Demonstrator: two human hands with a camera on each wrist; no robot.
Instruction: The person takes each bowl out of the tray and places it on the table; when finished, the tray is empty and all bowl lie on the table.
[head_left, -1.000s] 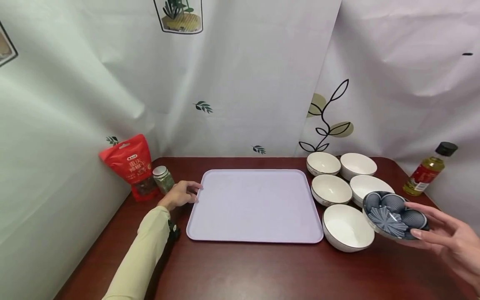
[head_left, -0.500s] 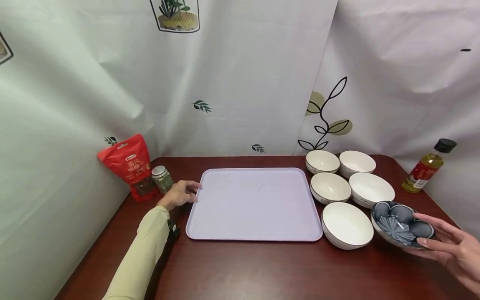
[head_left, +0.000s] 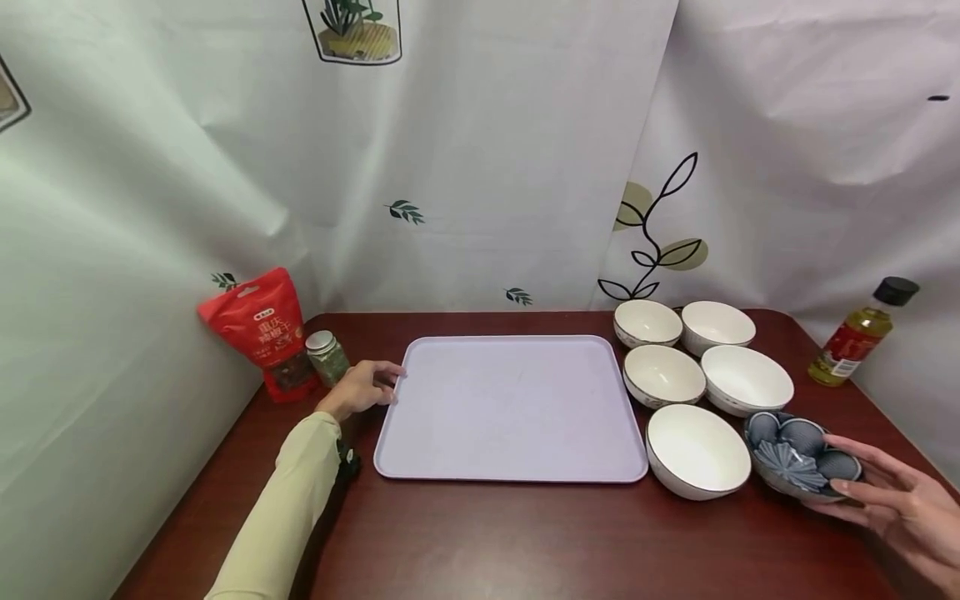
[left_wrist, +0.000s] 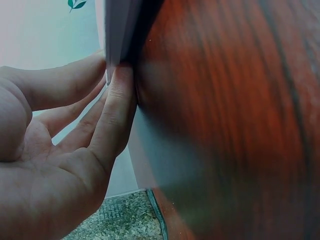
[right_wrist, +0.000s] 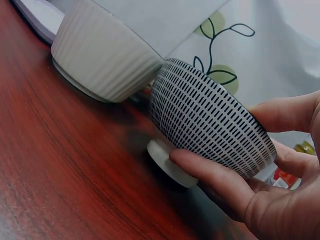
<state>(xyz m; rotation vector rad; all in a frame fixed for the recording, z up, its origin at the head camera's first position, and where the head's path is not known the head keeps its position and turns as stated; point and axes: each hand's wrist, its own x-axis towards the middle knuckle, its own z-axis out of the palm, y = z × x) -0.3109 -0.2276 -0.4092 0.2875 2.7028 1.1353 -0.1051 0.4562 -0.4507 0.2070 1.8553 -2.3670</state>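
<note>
A pale lavender tray (head_left: 513,408) lies on the dark red-brown table. My left hand (head_left: 362,390) pinches its left edge; in the left wrist view the thumb and fingers (left_wrist: 117,90) are on opposite sides of the rim. At the right, my right hand (head_left: 892,504) grips a bowl (head_left: 795,457) with a blue-grey pattern inside. Black dashes cover its outside (right_wrist: 205,120). The thumb is at the rim and a finger lies beneath, beside the foot, which is close over the table. The bowl stands right beside a ribbed white bowl (right_wrist: 102,55).
Several white bowls (head_left: 663,377) stand in two columns along the tray's right side. An oil bottle (head_left: 855,337) stands at the back right. On the left, a red food pouch (head_left: 266,329) leans by the wall, with a glass jar of green herbs (head_left: 327,358) next to it.
My right hand has lowered the patterned bowl, first a little rightward, to the table beside the front white bowl. My left hand has stayed at the tray's edge.
</note>
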